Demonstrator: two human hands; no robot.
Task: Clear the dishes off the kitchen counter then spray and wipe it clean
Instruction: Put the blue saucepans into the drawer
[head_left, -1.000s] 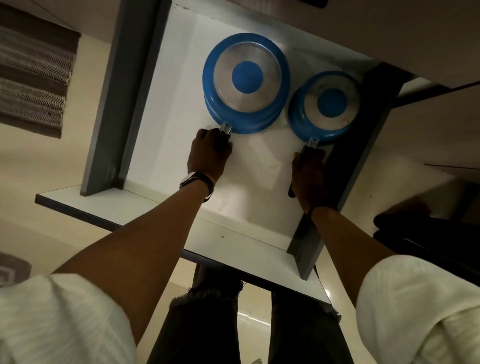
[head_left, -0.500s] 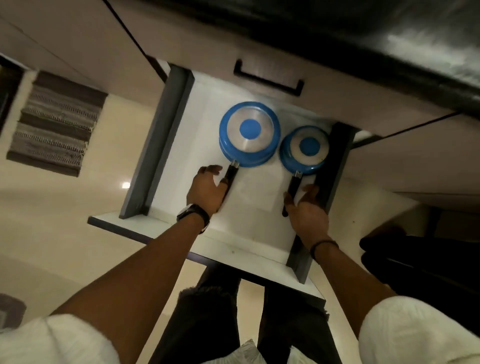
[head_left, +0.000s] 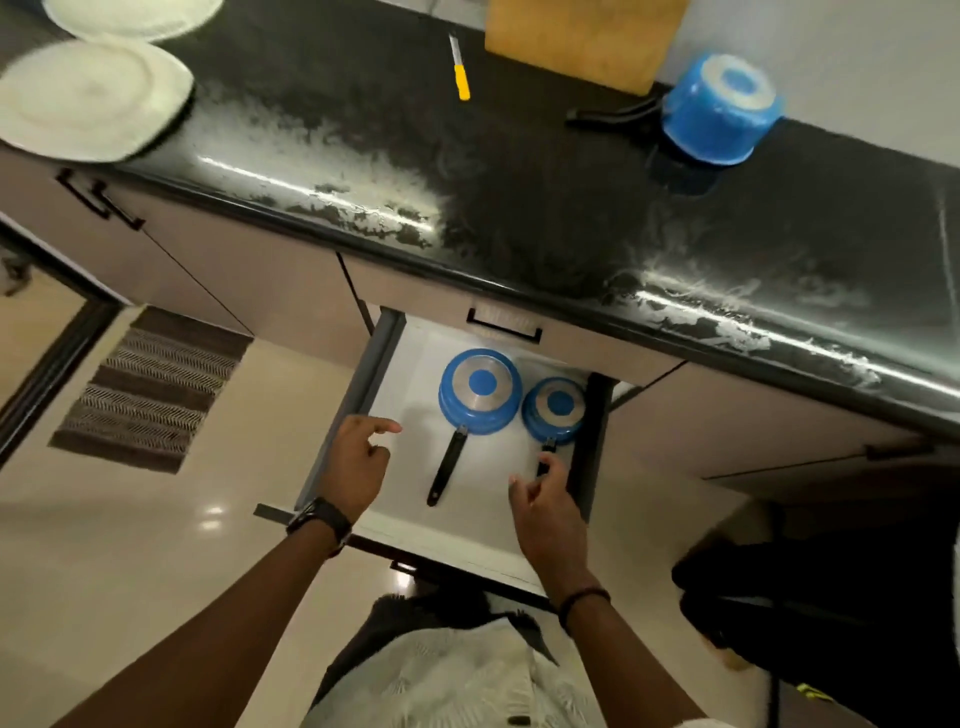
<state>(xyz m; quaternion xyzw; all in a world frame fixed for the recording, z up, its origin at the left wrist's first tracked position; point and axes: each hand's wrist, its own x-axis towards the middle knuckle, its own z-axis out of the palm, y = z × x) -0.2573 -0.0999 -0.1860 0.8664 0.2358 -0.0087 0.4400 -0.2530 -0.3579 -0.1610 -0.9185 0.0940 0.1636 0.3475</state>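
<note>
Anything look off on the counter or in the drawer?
White powdery smears streak the black counter, thickest along its front edge. The big pan and small pan lie upside down in the open drawer; nothing else stands out.

Blue pans (head_left: 479, 392), black counter (head_left: 519, 171) (white streaks), striped brown mat (head_left: 150, 389).

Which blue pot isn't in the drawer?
The blue pot upside down on the counter, beside the wooden board. The big pot and small pot sit in the drawer.
</note>
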